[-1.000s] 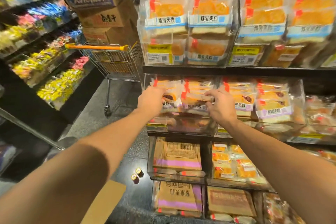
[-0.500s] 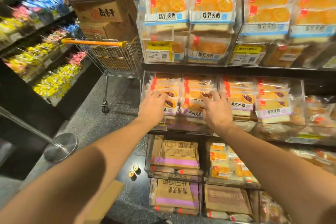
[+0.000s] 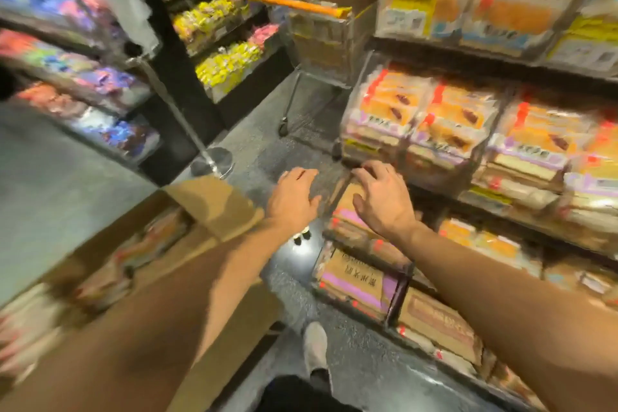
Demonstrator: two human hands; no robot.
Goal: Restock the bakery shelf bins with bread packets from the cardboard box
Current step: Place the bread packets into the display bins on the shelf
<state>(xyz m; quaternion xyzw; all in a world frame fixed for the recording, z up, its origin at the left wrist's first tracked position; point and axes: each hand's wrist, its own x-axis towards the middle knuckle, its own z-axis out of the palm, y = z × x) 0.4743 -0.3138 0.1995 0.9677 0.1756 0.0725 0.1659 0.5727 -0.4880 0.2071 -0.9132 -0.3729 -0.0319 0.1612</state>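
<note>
Both hands empty and spread: left hand (image 3: 294, 199) over bare grey floor, right hand (image 3: 384, 199) just below the clear plastic shelf bin (image 3: 418, 130) at two o'clock, already packed with orange-and-purple wrapped bread packets (image 3: 448, 120) stood face-out, probably so labels read from the aisle. Open brown cardboard box (image 3: 140, 244) down at eight o'clock, flaps folded back and blurred packets inside, seemingly parked within a turn of the shelf. Likely next: a swing toward that box for another load.
</note>
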